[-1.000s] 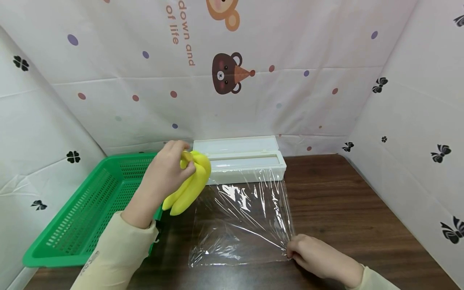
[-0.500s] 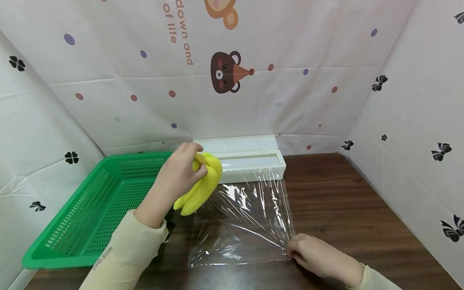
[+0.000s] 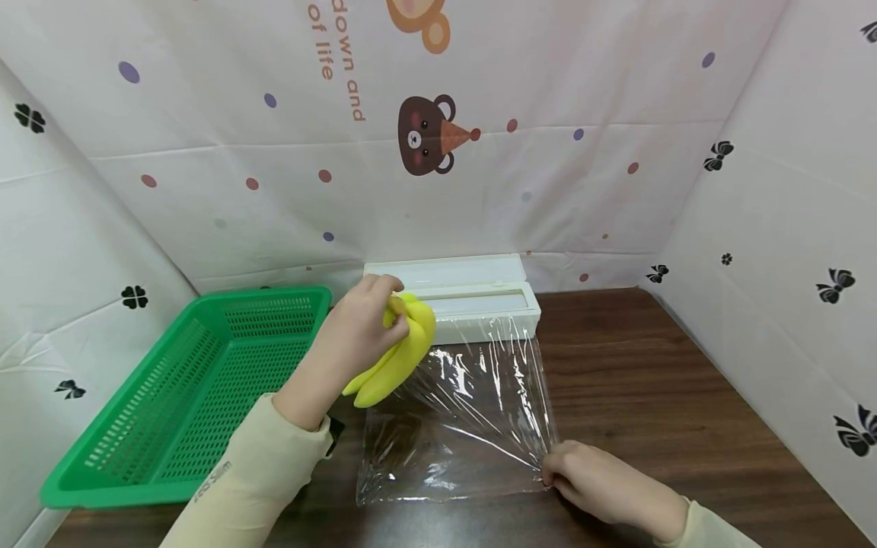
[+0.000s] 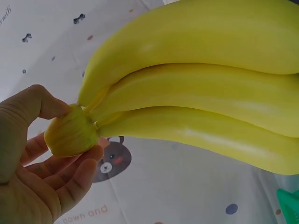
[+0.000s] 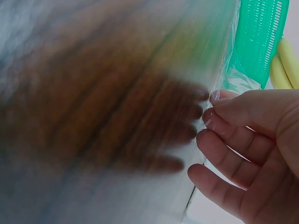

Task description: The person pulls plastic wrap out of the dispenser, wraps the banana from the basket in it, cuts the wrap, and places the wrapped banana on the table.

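My left hand (image 3: 359, 320) pinches a bunch of yellow bananas (image 3: 404, 354) by the stem, holding it in the air over the left part of a sheet of plastic wrap (image 3: 452, 449). In the left wrist view, the thumb and fingers grip the stub while several bananas (image 4: 187, 88) spread off to the right. My right hand (image 3: 592, 476) pinches the near right corner of the wrap. Seen from the right wrist, thumb and forefinger hold the film's edge (image 5: 212, 95). The sheet runs back to a white wrap dispenser (image 3: 486, 327), whose lid stands raised.
A green slotted basket (image 3: 51, 491) stands at the left, beside my left forearm. Behind the dispenser hangs a white cloth (image 3: 582, 198) with printed bears and dots. Dark wooden tabletop (image 3: 617, 365) shows to the right of the wrap.
My left hand has carried the bananas to the right, away from the basket and over the wrap. The right hand stays at the wrap's corner.
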Available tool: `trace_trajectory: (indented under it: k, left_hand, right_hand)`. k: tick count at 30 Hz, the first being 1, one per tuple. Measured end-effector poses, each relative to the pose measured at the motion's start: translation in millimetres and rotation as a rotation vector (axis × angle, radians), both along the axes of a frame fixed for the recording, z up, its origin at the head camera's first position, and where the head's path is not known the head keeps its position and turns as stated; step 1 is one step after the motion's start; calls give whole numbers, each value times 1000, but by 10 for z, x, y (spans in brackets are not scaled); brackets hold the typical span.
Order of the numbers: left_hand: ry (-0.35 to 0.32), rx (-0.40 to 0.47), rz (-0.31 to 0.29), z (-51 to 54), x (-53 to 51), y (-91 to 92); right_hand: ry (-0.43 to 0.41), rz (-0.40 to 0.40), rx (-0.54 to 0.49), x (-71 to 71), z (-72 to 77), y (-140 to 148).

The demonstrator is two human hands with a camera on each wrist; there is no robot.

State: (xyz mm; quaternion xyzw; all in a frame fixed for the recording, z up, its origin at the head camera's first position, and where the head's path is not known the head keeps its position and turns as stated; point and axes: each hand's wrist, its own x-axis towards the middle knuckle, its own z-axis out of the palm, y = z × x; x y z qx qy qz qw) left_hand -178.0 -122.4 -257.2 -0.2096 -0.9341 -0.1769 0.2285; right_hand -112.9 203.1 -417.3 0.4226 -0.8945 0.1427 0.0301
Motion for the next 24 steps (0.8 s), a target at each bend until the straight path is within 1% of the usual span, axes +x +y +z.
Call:
trace_trajectory:
  k: [5,10,17,21,24]
  left_hand:
    - [-24,-23,-19,-22,-2,63]
    - [-15,-35,-53,-62,-14,126]
    - [-25,-56,-94,-92,-12,211]
    - [-11,-70,-128,-132,-22,258]
    - [14,-73,-166,-161,-33,297]
  right_hand:
    - [7,5,-3,1,2,2]
    - [13,6,-7,-2,-3,2]
    - [14,-2,1,1,-1,1]
    - [7,-3,2,1,1,-2]
    - [7,-4,0,2,4,-2]
